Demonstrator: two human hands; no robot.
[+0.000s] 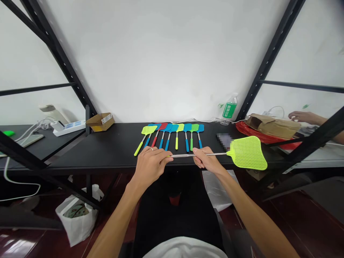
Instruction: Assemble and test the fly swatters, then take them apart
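A yellow-green fly swatter (248, 153) with a silver telescopic rod is held sideways above the front edge of the black table. Its handle end lies inside my left hand (152, 163), which is closed round it and hides most of the grip. Farther along, my right hand (206, 160) pinches the metal rod, and the perforated head sticks out to the right. Behind my hands several more fly swatters (176, 138) lie in a row on the table, with blue, green, yellow and red heads pointing away from me.
On the black table (120, 143) stand a small cardboard box (100, 122) at left and a water bottle (229, 109) at right. A pixelated phone-like item (224, 141) lies near the swatter head. Black metal posts (268, 53) flank both sides. Another person's hand (306, 116) shows at far right.
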